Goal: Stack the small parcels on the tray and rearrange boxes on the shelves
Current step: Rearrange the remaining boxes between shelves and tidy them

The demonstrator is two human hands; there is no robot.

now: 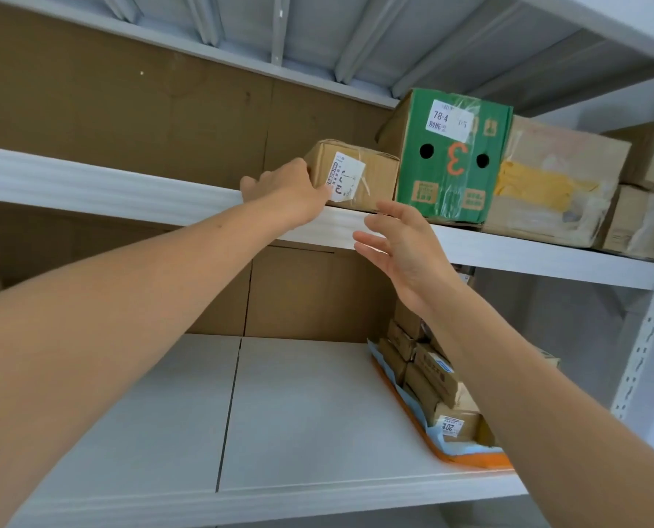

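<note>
Upper shelf (89, 181) open lft of small box (371, 173); green box (451, 158) blocks rt side.

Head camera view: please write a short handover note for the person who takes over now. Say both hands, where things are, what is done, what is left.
Left hand: touches the left end of the small brown box on the upper shelf; grip unclear.
Right hand: open, empty, in front of that shelf's edge.
Things: green box beside the brown box, more cartons to its right. Small parcels stacked on the orange tray, lower shelf.
Done: parcels look stacked.
Left: probably rearranging the upper boxes.
</note>
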